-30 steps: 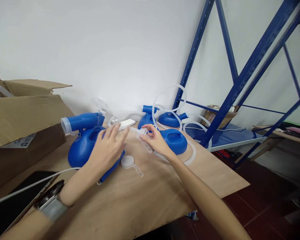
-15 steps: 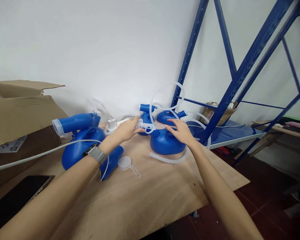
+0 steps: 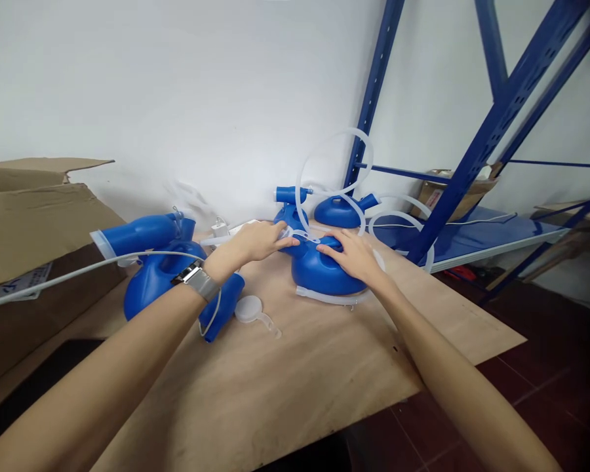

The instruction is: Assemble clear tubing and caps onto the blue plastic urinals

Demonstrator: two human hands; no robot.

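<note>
A round blue plastic container (image 3: 319, 275) with a handle on top lies on the plywood table (image 3: 295, 380), and a clear tube (image 3: 332, 298) curls around its base. My right hand (image 3: 356, 257) rests on top of it, fingers laid flat over the handle. My left hand (image 3: 255, 241) reaches to the container's neck and pinches the clear tube end (image 3: 290, 233) there. A metal-band watch (image 3: 196, 278) is on my left wrist.
A bigger blue container (image 3: 157, 278) with a long spout lies at the left, with a white cable (image 3: 78, 272) draped over it. A clear lid (image 3: 250, 308) lies between the containers. More blue containers (image 3: 341, 211) and tube loops sit by the wall. There is a cardboard box (image 3: 34, 223) at the left and a blue rack (image 3: 452, 183) at the right.
My left hand left the big container and moved right to the smaller container's neck. My right hand shifted from the tube end onto the container's top, and the container slid slightly nearer.
</note>
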